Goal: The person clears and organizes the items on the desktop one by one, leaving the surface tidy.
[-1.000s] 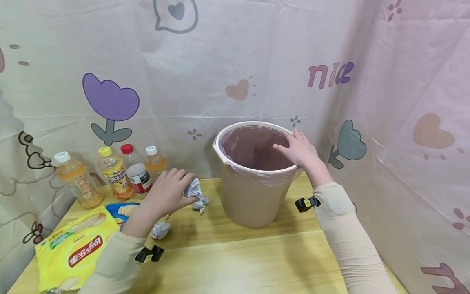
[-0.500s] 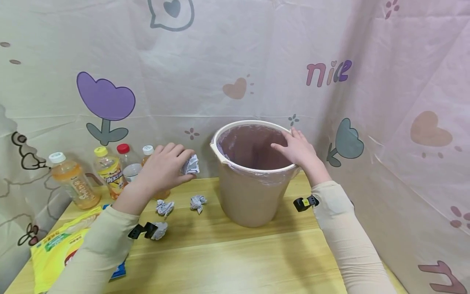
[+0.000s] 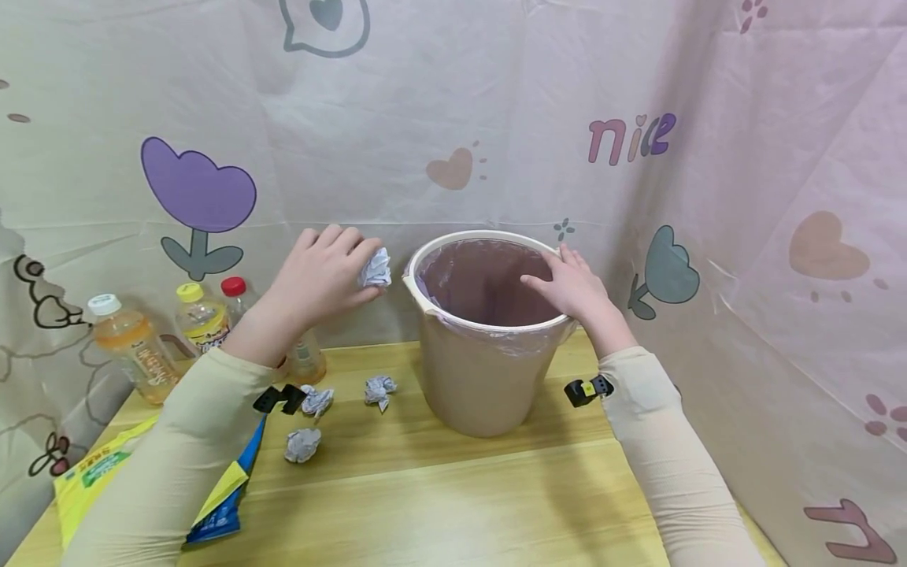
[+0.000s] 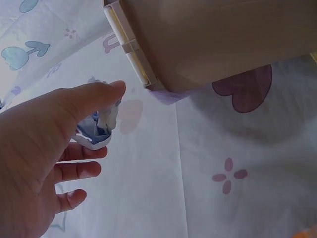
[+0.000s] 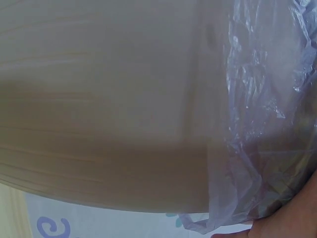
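Observation:
In the head view my left hand (image 3: 322, 272) is raised left of the bin, pinching a crumpled paper ball (image 3: 376, 268) between thumb and fingers. The left wrist view shows this paper ball (image 4: 100, 121) under the thumb, near the bin's rim. A beige trash bin (image 3: 489, 378) with a white rim and a clear plastic liner (image 5: 247, 99) stands upright. My right hand (image 3: 577, 291) rests on the bin's right rim, thumb over the opening and fingers extended. Three more paper balls lie on the table: one nearest the bin (image 3: 380, 391), one by my left wrist (image 3: 316, 401), one in front (image 3: 302, 446).
At the back left stand several bottles, among them a white-capped bottle (image 3: 135, 346) and a yellow-capped bottle (image 3: 201, 319). A yellow chip bag (image 3: 92, 480) and a blue bag (image 3: 220, 520) lie partly under my left sleeve. A printed curtain (image 3: 397, 94) hangs behind the wooden table (image 3: 453, 504).
My left hand has lifted the paper ball from the table up to about the bin's rim height. The right hand stays on the rim. The head view has shifted slightly.

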`<control>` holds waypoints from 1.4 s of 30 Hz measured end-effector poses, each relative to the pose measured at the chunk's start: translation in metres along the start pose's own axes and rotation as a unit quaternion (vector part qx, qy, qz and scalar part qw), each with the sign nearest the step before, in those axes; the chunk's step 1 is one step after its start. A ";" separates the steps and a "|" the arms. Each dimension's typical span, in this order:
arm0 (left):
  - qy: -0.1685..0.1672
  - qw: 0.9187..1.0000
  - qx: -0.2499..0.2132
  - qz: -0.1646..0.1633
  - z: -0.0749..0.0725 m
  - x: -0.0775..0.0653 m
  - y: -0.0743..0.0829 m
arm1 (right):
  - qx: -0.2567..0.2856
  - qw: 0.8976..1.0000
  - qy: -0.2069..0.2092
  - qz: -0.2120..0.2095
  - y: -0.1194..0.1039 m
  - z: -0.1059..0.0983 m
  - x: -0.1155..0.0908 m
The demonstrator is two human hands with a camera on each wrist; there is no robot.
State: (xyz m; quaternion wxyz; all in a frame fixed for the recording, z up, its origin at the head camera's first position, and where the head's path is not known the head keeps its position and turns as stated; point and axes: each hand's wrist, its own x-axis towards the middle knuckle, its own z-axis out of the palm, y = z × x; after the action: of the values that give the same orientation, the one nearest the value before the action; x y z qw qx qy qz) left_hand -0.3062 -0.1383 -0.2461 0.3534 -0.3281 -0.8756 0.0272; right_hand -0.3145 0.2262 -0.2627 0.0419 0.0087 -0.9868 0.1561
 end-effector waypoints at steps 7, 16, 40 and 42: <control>-0.018 1.000 -0.007 -0.016 0.002 0.026 0.007 | 0.002 1.000 0.000 0.003 0.001 0.000 0.000; -0.055 0.997 -0.046 -0.033 0.011 0.058 0.023 | 0.005 1.000 0.001 0.003 0.001 -0.001 0.001; -0.103 0.989 -0.091 -0.047 0.058 0.099 0.061 | 0.011 1.000 0.008 0.005 0.001 -0.001 0.001; -0.108 0.989 -0.092 -0.049 0.058 0.100 0.062 | 0.011 1.000 0.009 0.005 0.001 0.000 0.001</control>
State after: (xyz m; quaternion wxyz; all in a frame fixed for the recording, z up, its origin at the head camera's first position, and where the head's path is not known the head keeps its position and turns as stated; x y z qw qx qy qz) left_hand -0.3623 -0.0197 -0.2469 0.2260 -0.3109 -0.9225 -0.0360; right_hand -0.3152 0.2269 -0.2625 0.0494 0.0024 -0.9847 0.1672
